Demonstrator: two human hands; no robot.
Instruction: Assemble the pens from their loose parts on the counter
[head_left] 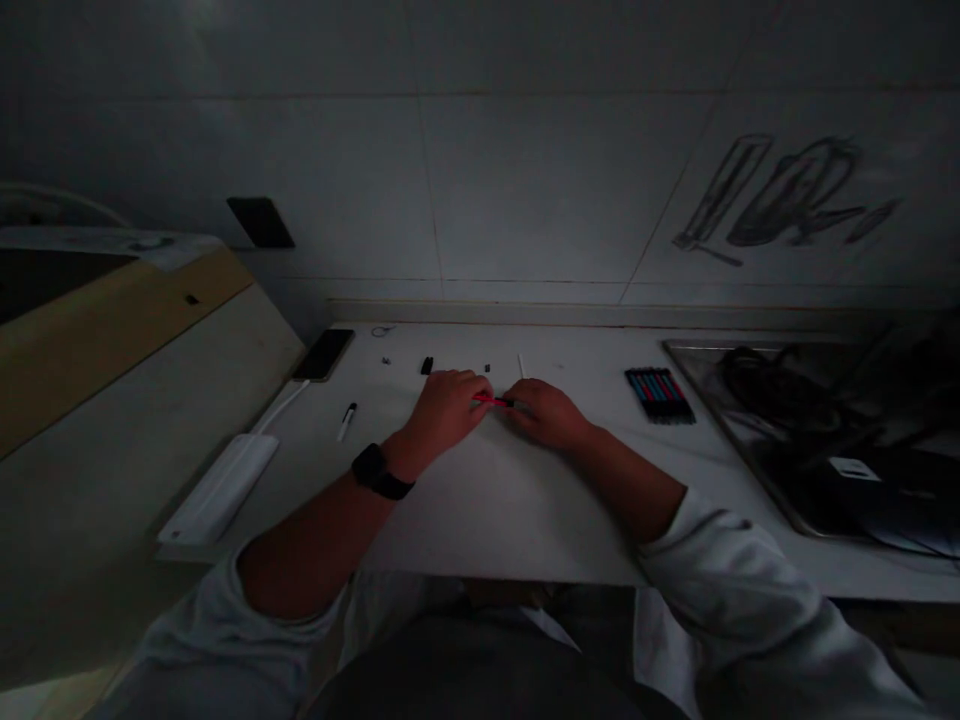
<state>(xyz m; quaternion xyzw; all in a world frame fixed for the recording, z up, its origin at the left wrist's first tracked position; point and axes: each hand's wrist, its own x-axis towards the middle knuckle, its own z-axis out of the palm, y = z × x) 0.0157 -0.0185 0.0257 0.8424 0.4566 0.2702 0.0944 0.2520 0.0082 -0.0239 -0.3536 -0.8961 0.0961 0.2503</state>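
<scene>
Over the middle of the white counter, a slim red-and-black pen stretches between my two hands. My left hand, with a dark watch on the wrist, has its fingers closed around the red end. At the black end, my right hand pinches with thumb and fingers. Part of the pen is hidden inside both hands. Just beyond the hands lie a black cap-like piece, a tiny dark piece and a thin white stick. A row of similar black pens with red and blue parts lies to the right.
On the left are a short white-and-black marker-like piece, a phone, a white power strip and a large board-like box. A metal sink with dark items borders the right. The tiled wall stands behind.
</scene>
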